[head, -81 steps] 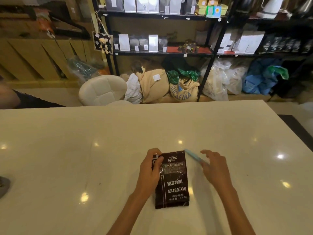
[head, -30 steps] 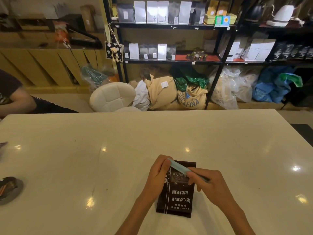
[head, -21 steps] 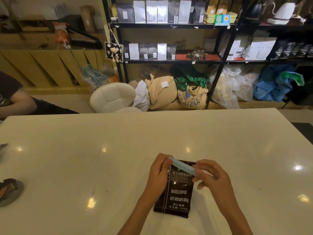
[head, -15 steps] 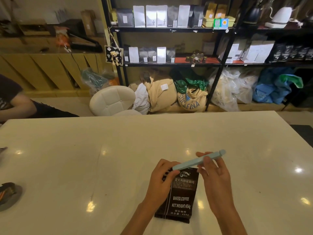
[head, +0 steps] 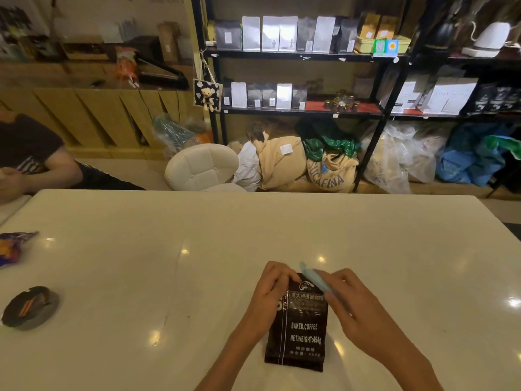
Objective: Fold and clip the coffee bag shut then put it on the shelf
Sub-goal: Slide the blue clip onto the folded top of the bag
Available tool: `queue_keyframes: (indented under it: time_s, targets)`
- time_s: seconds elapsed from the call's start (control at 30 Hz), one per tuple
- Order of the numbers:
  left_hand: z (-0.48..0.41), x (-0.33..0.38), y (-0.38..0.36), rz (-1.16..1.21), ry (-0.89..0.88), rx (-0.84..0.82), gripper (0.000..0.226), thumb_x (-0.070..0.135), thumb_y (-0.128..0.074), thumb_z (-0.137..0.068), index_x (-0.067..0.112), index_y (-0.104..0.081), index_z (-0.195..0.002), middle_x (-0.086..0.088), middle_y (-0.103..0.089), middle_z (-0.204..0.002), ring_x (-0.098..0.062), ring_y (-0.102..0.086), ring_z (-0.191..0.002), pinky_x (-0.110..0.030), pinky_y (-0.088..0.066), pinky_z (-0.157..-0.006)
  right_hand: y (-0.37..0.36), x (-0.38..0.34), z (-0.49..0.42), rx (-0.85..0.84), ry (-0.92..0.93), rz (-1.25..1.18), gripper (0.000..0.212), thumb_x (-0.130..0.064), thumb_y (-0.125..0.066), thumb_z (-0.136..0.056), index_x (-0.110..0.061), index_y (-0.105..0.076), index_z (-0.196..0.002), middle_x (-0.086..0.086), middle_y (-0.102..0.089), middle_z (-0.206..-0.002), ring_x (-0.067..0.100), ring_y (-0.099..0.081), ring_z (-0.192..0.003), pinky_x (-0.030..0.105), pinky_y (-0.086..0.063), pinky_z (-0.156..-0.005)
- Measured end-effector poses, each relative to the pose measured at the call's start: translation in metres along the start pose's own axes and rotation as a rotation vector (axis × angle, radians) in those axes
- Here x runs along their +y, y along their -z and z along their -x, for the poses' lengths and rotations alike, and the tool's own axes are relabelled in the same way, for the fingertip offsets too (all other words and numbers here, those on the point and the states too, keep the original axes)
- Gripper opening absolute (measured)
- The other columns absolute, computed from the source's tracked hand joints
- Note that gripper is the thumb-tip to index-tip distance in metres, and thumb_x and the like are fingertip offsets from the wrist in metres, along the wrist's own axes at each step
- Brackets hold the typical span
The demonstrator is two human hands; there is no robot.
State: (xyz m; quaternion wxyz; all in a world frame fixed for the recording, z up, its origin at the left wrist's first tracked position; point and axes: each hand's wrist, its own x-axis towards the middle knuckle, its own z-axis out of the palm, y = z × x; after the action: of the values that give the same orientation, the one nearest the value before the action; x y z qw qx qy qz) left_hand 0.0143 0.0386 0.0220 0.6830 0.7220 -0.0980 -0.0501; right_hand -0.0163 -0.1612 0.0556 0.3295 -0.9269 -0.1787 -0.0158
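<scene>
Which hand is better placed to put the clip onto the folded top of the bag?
Right. The right hand already holds the blue clip over the coffee bag's top, while the left hand steadies that top edge.

The coffee bag [head: 300, 323] is black with white lettering and a little red-and-white logo up top. The clip [head: 314, 279] over its top edge is pale blue. The table [head: 197, 249] is glossy cream-white with bright light spots on it. Over at 9 o'clock there's a dark round dish [head: 29, 307] with an orange stripe, and a bit farther back a purple-and-orange wrapper [head: 12, 248]. At 12 o'clock, past the table, sits a white tufted stool [head: 201, 166], a tan sack [head: 331, 172] with blue letters and green lining, and a black shelf [head: 298, 56] lined with white, grey and black bags.
</scene>
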Motion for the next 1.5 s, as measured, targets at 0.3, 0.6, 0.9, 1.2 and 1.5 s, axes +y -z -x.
queue_keyframes:
  time_s: [0.3,0.6,0.9,1.2,1.5]
  targets:
    - [-0.004,-0.009,-0.005,-0.093,-0.014,0.105,0.022,0.0,-0.046,-0.101,0.002,-0.066,-0.092,-0.01,-0.056,-0.097,-0.003,-0.057,-0.089,-0.013,-0.044,-0.084,-0.003,0.0,-0.005,0.294,0.083,0.355,0.022,-0.035,-0.081,-0.078,-0.027,-0.077,-0.097,-0.011,-0.07,-0.082,0.009,-0.064,-0.063,0.023,-0.051,-0.047]
    - [-0.002,-0.003,-0.011,-0.135,-0.012,0.14,0.03,-0.001,-0.04,-0.103,0.015,-0.064,-0.094,-0.003,-0.055,-0.098,0.0,-0.056,-0.091,-0.011,-0.043,-0.086,-0.026,0.006,0.007,0.574,0.103,0.189,0.029,-0.041,-0.067,-0.084,-0.015,-0.079,-0.09,-0.001,-0.077,-0.089,0.011,-0.068,-0.078,0.019,-0.054,-0.062]
    - [-0.007,-0.005,0.006,-0.126,-0.039,0.175,0.034,0.003,-0.042,-0.103,0.026,-0.064,-0.091,-0.012,-0.057,-0.101,-0.001,-0.058,-0.09,-0.01,-0.045,-0.082,-0.004,0.017,0.025,0.149,-0.108,-0.234,0.018,-0.05,-0.065,-0.08,-0.041,-0.072,-0.094,-0.026,-0.054,-0.118,0.006,-0.063,-0.097,0.011,-0.049,-0.075]
    - [-0.005,-0.005,0.008,0.094,0.113,-0.018,0.065,-0.01,-0.062,-0.089,0.035,-0.046,-0.134,-0.012,-0.057,-0.112,-0.025,-0.068,-0.101,-0.046,-0.062,-0.076,0.054,0.072,0.041,0.283,-0.261,-0.333,0.02,-0.012,-0.067,-0.087,-0.021,-0.077,-0.102,-0.004,-0.066,-0.11,0.02,-0.067,-0.089,0.045,-0.057,-0.077]
    - [-0.006,-0.018,-0.034,0.316,0.219,0.293,0.059,-0.006,-0.07,-0.084,0.031,-0.048,-0.124,-0.015,-0.072,-0.103,-0.025,-0.076,-0.088,-0.034,-0.061,-0.062,0.026,0.074,0.002,0.165,-0.264,-0.446,0.027,-0.013,-0.077,-0.081,-0.038,-0.078,-0.09,-0.015,-0.076,-0.094,0.008,-0.067,-0.082,0.024,-0.054,-0.068]
